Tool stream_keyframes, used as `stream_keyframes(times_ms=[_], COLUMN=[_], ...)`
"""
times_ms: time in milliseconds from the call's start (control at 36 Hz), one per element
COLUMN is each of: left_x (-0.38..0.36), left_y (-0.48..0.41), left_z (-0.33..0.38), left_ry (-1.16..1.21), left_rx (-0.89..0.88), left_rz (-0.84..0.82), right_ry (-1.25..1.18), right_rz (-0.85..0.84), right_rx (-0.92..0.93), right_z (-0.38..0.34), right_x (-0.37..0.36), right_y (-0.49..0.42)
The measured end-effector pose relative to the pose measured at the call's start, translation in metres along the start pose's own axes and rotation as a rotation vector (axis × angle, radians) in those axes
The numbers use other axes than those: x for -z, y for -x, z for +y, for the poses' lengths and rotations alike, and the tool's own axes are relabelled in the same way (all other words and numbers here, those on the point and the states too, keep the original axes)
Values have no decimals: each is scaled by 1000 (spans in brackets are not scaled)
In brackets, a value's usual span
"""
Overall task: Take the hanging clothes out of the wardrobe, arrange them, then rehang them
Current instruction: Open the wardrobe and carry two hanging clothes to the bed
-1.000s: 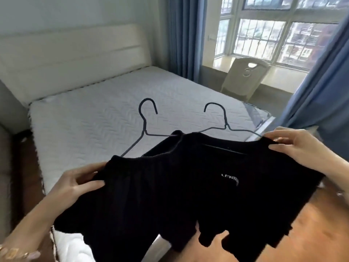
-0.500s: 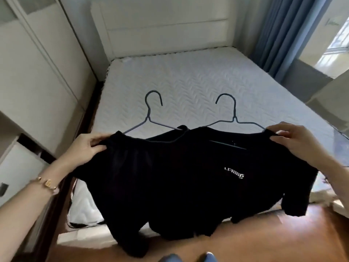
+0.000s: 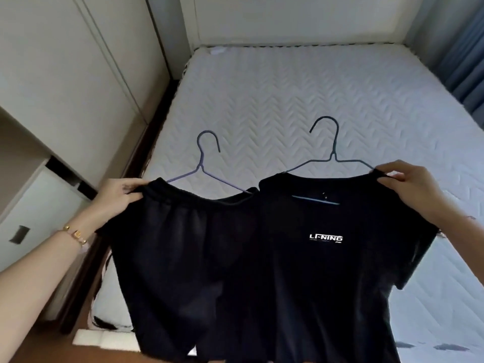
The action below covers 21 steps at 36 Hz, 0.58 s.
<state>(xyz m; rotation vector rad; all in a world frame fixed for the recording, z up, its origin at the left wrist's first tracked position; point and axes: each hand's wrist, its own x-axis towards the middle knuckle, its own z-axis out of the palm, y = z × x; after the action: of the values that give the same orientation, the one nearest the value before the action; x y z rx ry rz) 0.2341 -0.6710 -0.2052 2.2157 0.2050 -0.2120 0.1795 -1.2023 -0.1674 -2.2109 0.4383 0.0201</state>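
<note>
Black shirt (image 3: pixel 327 271) and shorts (image 3: pixel 183 244); hooks (image 3: pixel 335 142) point toward headboard (image 3: pixel 288 19)

Bed (image 3: pixel 288 95): open mattress surface offered ahead. Near approach blocked by black shorts (image 3: pixel 183 244) and T-shirt (image 3: pixel 314 279), spread side by side. Left bounded by wardrobe (image 3: pixel 65 74); far end by headboard (image 3: pixel 288 19); right by curtain (image 3: pixel 466 61).
</note>
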Motion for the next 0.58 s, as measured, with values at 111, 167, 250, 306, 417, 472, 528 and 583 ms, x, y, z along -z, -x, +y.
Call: stream_keyframes(times_ms=[111, 167, 250, 306, 417, 472, 528, 583], left_x=[-8, -15, -31, -46, -77, -88, -99, -112], left_y=[-95, -137, -193, -224, -273, -295, -317, -335], left_z=[-17, -27, -40, -51, -76, -94, -113, -131], left_ry=[-9, -7, -32, -23, -21, -25, -42, -56], left_rx=[30, 56, 76, 97, 103, 102, 113, 135], left_rz=[-89, -113, -105, -107, -116, -122, -135, -140], right_ry=[26, 34, 10, 6, 14, 23, 48, 82], right_rz=[-20, -21, 4, 27, 49, 54, 53, 54], right_rx=[-41, -64, -113, -137, -176, -192, -202, -208], right_z=[5, 15, 31, 42, 67, 82, 99, 119], right_x=[-36, -54, -78, -93, -122, -139, -156, -172], right_y=[-82, -121, -169, -199, -248, -269, -286, -300])
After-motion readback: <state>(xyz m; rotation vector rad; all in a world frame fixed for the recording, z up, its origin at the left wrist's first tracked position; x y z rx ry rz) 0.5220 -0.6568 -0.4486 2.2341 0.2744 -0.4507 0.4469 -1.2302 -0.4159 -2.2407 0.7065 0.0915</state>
